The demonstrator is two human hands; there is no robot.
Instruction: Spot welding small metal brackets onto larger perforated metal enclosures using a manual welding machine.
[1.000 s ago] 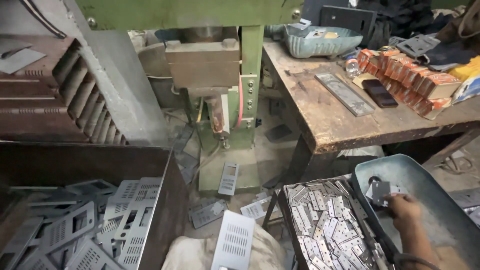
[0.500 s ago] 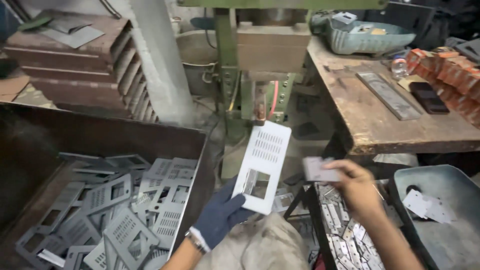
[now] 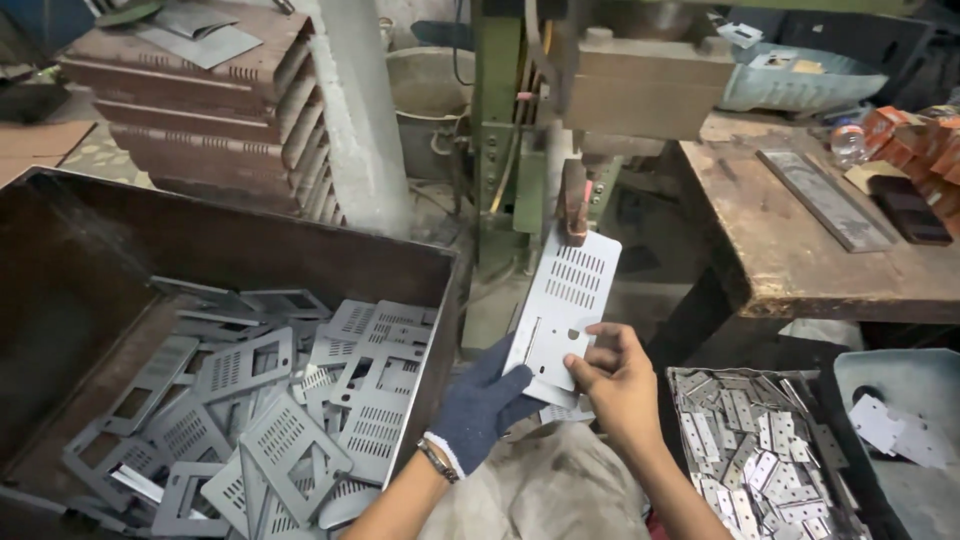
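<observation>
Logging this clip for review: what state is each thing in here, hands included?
Left hand in a dark blue glove: gripping the plate's lower edge.
Bare right hand: fingers pressed on the plate's face.
Grey perforated metal plate: held up, tilted, top end at the press.
Green press machine: ram raised.
Dark metal bin: part-filled with vented plates.
Tray of small metal pieces: nearly full.

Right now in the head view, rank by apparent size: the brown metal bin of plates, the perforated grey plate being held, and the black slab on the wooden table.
1. Brown metal bin
2. Perforated grey plate
3. Black slab, though it lies farther off, so unsure.
</observation>
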